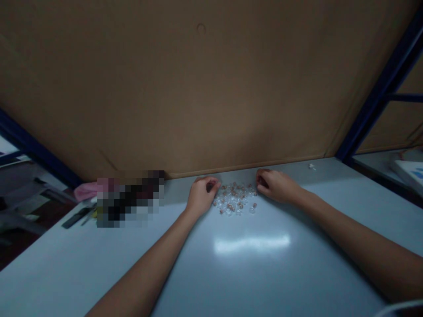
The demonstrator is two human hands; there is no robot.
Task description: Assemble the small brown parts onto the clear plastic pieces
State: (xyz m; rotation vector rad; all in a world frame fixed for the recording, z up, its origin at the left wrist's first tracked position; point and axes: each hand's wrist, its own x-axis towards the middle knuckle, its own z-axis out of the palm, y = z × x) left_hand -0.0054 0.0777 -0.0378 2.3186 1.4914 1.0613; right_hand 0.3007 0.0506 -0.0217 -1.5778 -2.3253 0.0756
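Observation:
A loose pile of small clear pieces with copper-brown parts [234, 200] lies on the pale tabletop [251, 273]. My left hand [202, 195] rests at the pile's left edge, its fingers curled and closed towards the thumb. On the right side, my right hand [275, 186] is at the table with curled fingers, close to the pile. Whatever either hand may hold is too small or hidden to make out.
A brown board [211, 97] stands behind the table between blue posts [380, 103]. At the left lie a pink cloth [86, 191], a dark flat object [76, 218] and a blurred-out dark item. Small white bits [312, 167] lie at the back right.

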